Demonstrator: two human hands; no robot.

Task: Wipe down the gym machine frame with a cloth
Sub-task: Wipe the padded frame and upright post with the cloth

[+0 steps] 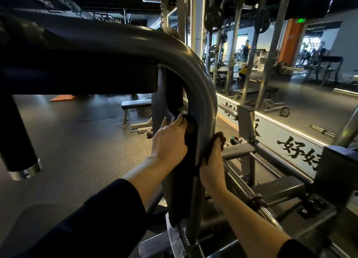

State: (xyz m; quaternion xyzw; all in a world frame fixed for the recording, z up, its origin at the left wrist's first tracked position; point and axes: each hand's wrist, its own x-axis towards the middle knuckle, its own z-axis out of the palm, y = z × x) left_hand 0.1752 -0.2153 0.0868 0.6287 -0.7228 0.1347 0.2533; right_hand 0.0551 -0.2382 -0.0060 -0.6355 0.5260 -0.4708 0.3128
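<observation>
Cloth (190, 141) wrapped around curved frame tube (203, 95) so both sides get rubbed at once: my left hand (169, 141) presses it flat-fingered, my right hand (212, 162) grips its bunched end.

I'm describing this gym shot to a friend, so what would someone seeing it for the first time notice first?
First, the thick curved frame tube arching from upper left down through the centre. Both hands clasp it low down: the left hand on its left side, the right hand pressing a dark cloth against its right side. Right of them, black brush-style characters run along the pale wall.
</observation>
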